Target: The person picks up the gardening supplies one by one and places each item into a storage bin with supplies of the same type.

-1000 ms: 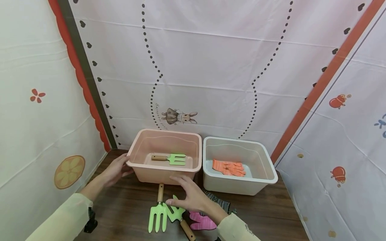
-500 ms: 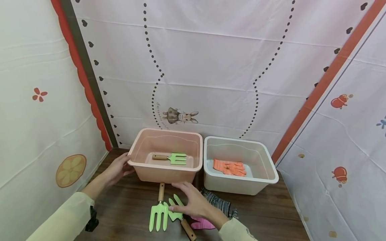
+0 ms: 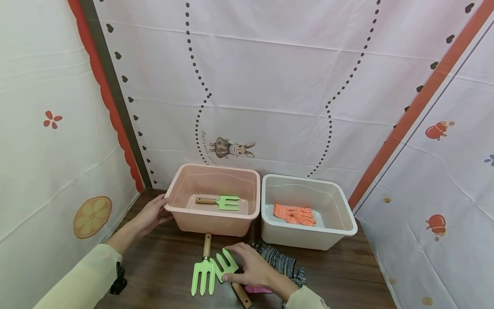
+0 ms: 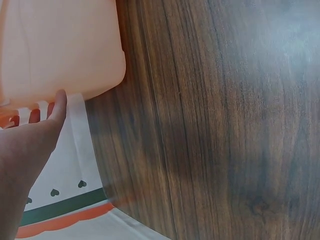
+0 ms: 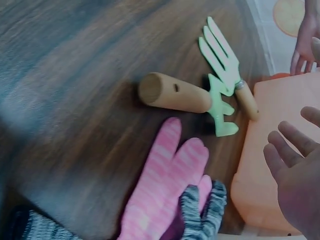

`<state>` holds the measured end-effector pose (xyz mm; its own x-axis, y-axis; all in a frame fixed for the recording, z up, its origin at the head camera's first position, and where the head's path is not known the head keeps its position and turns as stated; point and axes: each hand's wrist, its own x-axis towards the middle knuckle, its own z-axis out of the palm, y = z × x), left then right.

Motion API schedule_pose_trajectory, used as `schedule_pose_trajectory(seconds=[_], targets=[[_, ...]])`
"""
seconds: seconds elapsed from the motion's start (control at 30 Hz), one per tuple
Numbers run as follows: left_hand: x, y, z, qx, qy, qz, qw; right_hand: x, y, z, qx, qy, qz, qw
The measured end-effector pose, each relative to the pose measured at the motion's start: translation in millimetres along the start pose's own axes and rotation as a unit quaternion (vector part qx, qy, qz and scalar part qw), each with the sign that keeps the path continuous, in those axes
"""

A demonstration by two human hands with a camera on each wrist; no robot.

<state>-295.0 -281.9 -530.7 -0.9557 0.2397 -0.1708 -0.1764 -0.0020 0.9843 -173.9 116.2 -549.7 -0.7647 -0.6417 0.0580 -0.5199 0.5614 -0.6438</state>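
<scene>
A slant to reckon with, close under the palm

From where I stand, the right hand [image 3: 252, 268] hovers above the desk [image 3: 339, 266], fingers spread and gently bent, thumb well out from them, nothing in its hold. Just below it and toward its left lies the slanted fork [image 5: 189, 96], a green head on a wooden handle. Its long axis runs from far left to near right: the tines point to the far left, and the handle passes beneath the thumb toward the near edge. That slant against the spread of thumb and fingers is, to my mind, the relation that counts most here

The right hand is plainly the nearer one. The left hand [image 3: 152, 216] is well apart, at the left end of the pink bin [image 3: 212, 212], gripping its rim

Just left of the slanted fork, the two heads meeting, lies the straight fork [image 3: 203, 269], handle pointing far, tines near. A third fork [image 3: 223, 202] lies crosswise inside the pink bin. To the right, the pale bin [image 3: 301, 237] holds an orange glove [image 3: 293, 214]; on the near side of the bins, a pink glove [image 5: 165, 175] and a grey-black glove [image 3: 281, 259] lie close about the right hand
</scene>
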Motion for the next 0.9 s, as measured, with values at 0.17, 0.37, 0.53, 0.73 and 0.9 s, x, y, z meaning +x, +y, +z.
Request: schedule_pose_trajectory(seconds=[0.17,0.37,0.53,0.73,0.9], targets=[[0.2,-1.2,-0.9,0.002,0.0,0.0,1.0,-5.6,6.3,7.9,0.017,-0.004,-0.009,1.0],[1.6,-2.3,-0.8,-0.012,0.006,-0.004,0.9999,-14.4,12.8,20.3,0.037,-0.009,0.003,0.999],[1.7,-0.4,-0.2,-0.025,0.01,-0.016,0.9995,-21.4,18.5,30.0,0.053,0.004,-0.002,0.999],[1.4,0.5,0.4,-0.023,0.009,-0.018,0.9996,-28.1,22.9,35.4,0.051,0.016,-0.017,0.998],[0.8,0.1,-0.9,-0.024,0.009,-0.014,0.9996,-31.1,25.0,38.3,0.07,0.012,-0.013,0.997]])
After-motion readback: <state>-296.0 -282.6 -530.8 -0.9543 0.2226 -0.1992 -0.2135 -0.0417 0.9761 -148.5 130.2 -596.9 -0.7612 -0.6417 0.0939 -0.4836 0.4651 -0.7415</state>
